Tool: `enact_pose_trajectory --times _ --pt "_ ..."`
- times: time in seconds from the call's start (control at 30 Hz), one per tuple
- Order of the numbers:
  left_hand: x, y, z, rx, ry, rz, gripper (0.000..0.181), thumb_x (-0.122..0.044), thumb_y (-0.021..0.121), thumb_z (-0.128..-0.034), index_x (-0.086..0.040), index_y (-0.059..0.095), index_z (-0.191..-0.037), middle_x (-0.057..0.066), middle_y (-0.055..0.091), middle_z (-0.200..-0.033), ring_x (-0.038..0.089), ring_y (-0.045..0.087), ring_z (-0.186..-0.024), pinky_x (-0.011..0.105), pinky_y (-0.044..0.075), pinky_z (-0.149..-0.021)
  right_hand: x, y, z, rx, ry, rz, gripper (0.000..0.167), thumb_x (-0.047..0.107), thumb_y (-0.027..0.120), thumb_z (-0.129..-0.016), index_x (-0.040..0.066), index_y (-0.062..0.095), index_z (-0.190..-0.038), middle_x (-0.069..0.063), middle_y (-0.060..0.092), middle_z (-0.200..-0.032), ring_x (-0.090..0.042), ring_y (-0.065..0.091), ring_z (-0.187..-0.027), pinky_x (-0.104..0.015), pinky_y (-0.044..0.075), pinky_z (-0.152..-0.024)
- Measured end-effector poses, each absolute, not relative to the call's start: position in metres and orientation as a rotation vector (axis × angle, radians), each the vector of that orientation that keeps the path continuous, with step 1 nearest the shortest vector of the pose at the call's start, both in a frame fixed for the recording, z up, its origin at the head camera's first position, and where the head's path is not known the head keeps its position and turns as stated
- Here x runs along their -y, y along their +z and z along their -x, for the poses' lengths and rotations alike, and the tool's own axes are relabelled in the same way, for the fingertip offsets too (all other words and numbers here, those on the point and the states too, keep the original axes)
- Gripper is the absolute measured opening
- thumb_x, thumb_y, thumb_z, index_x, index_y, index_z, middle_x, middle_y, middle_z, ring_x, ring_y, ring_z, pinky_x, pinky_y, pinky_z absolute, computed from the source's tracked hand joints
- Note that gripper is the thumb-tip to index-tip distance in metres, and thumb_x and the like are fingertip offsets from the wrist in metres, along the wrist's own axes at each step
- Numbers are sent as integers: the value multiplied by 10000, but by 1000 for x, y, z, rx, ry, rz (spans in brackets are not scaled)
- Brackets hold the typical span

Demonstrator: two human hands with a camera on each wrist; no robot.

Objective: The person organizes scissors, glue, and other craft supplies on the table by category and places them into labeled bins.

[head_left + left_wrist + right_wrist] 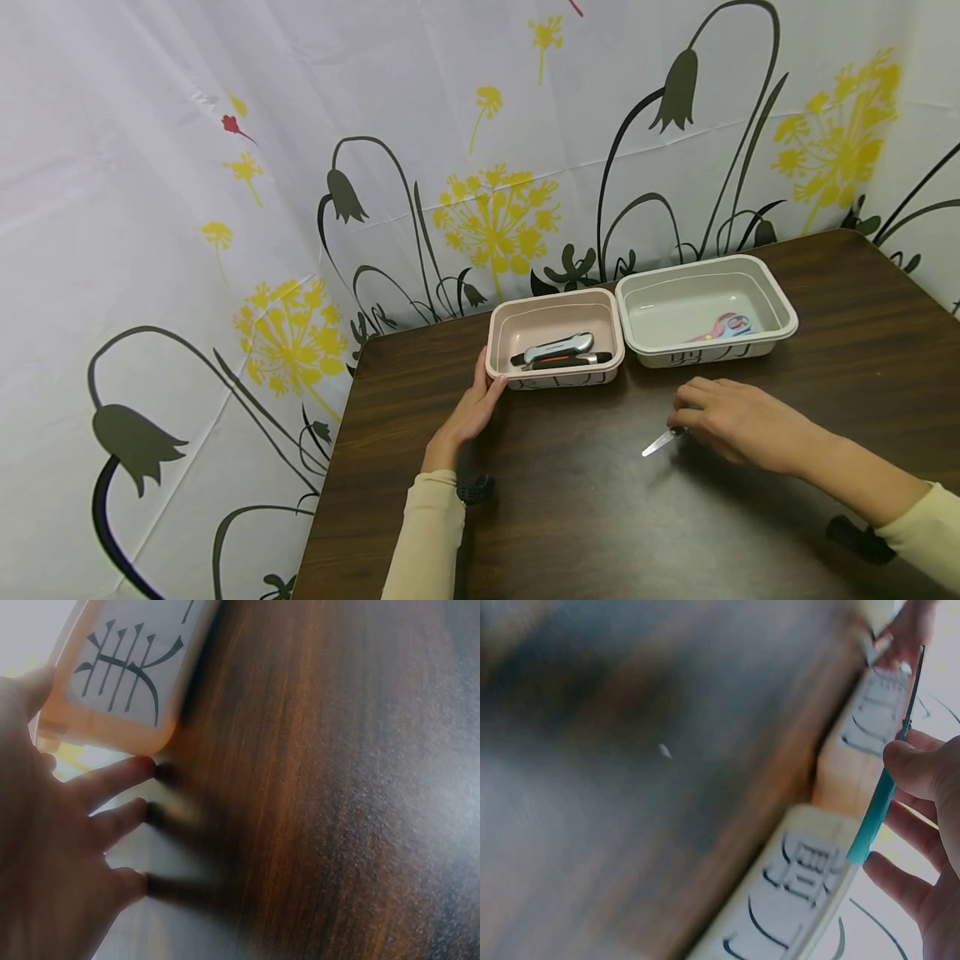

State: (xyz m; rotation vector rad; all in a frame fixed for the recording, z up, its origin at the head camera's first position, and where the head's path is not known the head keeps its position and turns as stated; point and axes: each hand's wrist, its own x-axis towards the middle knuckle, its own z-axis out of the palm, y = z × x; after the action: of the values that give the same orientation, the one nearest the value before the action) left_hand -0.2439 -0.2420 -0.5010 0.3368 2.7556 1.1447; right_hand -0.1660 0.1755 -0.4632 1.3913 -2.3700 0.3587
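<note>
My right hand (pixel 738 421) pinches a pair of scissors (pixel 874 814) by its teal handle, above the table and in front of the bins. Its silver blade (pixel 660 442) points left and down in the head view; the right wrist view shows the scissors edge-on. My left hand (pixel 471 408) rests against the near left corner of the pink bin (pixel 551 308). The thumb touches the front of that bin, and the fingers (pixel 112 780) spread fairly straight beside its end. Inside lie a grey utility knife (pixel 558 347) and a black-handled tool (pixel 567 362) with some orange.
Right of the pink bin stands a larger pale grey-green bin (pixel 675 300), nearly touching it. Pink and blue scissors (pixel 726 326) lie in this bin. Both are near the back edge of the dark wooden table (pixel 570 492). A flower-printed curtain (pixel 450 108) hangs behind.
</note>
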Motion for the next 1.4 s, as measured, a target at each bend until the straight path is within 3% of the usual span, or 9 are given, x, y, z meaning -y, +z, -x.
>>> enact_pose_trajectory --times 0.1,0.2,0.27,0.33,0.47,0.53,0.6,1.07,1.4 --pt "242 -500 244 -2753 1137 -322 731 -478 399 -1036 -218 -6 -1586 196 339 -1535 414 463 -1281 547 328 -1060 -183 -455 173 2363 381 -1342 365 6 759 -716 175 703 -1035 62 561 -989 -135 545 -905 -357 498 -740" --pt "242 -500 244 -2751 1129 -316 732 -479 398 -1035 -216 -6 -1586 193 328 -1541 417 464 -1280 550 327 -1060 -191 -448 181 2343 394 -1287 152 137 625 -913 172 697 -1042 58 557 -964 -138 549 -877 -362 499 -716" --pt "242 -500 244 -2750 1129 -310 729 -474 399 -1036 -219 -6 -1587 189 323 -1545 416 462 -1281 548 325 -1062 -196 -445 187 2323 400 -1251 252 241 454 -1016 173 696 -1033 59 551 -944 -135 550 -853 -364 498 -686" --pt "242 -500 245 -2749 1132 -310 728 -469 399 -1038 -219 -7 -1587 190 321 -1546 419 460 -1282 550 323 -1063 -201 -443 193 2305 411 -1224 406 295 315 -1048 164 699 -1024 49 561 -944 -147 556 -848 -376 496 -677" --pt "242 -501 245 -2747 1132 -306 730 -476 398 -1036 -224 -13 -1586 190 322 -1545 419 458 -1284 549 322 -1063 -211 -440 204 2311 423 -1172 127 148 610 -931 145 706 -1014 36 577 -951 -162 573 -857 -376 497 -663" --pt "242 -502 245 -2747 1132 -308 730 -478 396 -1037 -226 -15 -1585 190 322 -1545 418 456 -1285 549 322 -1064 -215 -439 209 2328 422 -1133 252 38 713 -785 145 711 -1013 43 577 -946 -161 576 -856 -371 499 -651" --pt "242 -502 245 -2746 1133 -309 729 -479 394 -1037 -230 -17 -1585 187 320 -1547 414 455 -1287 547 322 -1064 -219 -440 214 2348 421 -1094 325 -2 758 -724 147 716 -1009 57 575 -935 -153 576 -850 -371 500 -643" --pt "243 -504 246 -2744 1127 -310 725 -486 382 -1038 -225 -16 -1586 179 309 -1554 420 446 -1293 549 316 -1067 -236 -453 232 2604 428 -929 221 2 691 -846 133 703 -1024 37 586 -956 -181 597 -888 -388 497 -665" --pt "243 -504 247 -2748 1121 -308 726 -489 378 -1038 -214 -12 -1586 186 311 -1552 423 447 -1292 552 317 -1065 -236 -455 244 2644 412 -980 234 -26 643 -837 96 705 -1026 16 574 -921 -209 582 -883 -425 484 -736"
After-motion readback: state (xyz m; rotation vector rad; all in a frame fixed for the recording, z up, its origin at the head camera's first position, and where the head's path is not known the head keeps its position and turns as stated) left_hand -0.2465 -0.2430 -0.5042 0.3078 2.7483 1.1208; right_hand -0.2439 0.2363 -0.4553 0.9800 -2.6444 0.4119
